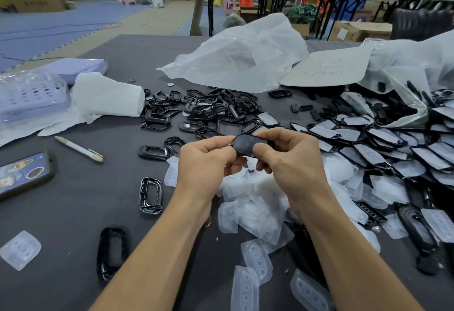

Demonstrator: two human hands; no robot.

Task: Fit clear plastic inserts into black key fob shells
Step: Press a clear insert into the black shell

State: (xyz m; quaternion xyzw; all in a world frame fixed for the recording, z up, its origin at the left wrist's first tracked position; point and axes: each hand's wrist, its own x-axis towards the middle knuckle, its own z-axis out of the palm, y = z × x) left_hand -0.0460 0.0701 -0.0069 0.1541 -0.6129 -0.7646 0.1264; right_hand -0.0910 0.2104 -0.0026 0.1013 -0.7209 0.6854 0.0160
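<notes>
Shell, one, in the grip of left hand and right hand, over maybe fifteen inserts.

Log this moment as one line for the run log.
left hand: pinches key fob shell | right hand: holds same shell, thumb on its face | below: clear inserts pile | insert seated: cannot tell

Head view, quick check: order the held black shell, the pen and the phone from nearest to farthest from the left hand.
1. Black shell, pinched by the left hand.
2. Pen, lying further left.
3. Phone, at the far left edge.
</notes>
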